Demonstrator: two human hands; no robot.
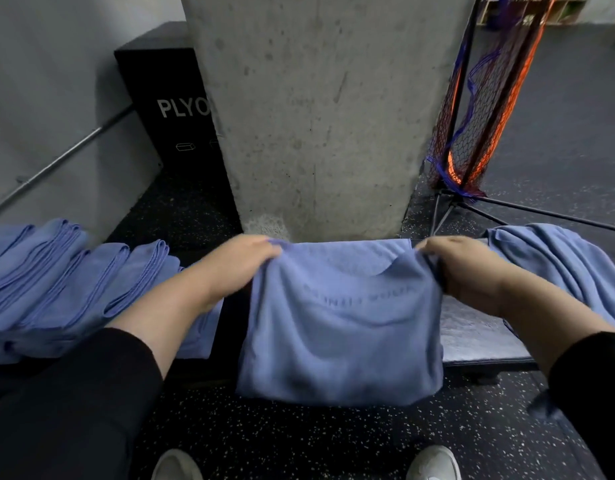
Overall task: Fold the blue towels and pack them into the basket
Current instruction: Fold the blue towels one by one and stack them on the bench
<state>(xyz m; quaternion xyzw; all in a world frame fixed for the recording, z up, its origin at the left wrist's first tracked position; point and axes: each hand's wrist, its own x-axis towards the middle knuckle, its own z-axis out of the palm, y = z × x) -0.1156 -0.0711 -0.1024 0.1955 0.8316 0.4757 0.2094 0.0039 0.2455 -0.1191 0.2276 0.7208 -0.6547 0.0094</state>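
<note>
A blue towel (pixel 340 320) lies doubled over a low platform (pixel 479 337), its lower part hanging off the front edge toward the floor. My left hand (pixel 243 261) grips the towel's upper left corner. My right hand (pixel 458 268) grips its upper right corner. Both hands sit at the far edge of the towel, close to a concrete pillar. Several folded blue towels (pixel 57 282) lie in overlapping rows to the left. A loose heap of unfolded blue towels (pixel 562 268) lies to the right. No basket is in view.
A concrete pillar (pixel 327 112) stands right behind the platform. A black plyo box (pixel 171 109) is at the back left beside a grey wall with a metal rail (pixel 63 157). A netted frame on thin legs (pixel 472 116) stands at the right. My shoes (pixel 432 462) are on speckled black floor.
</note>
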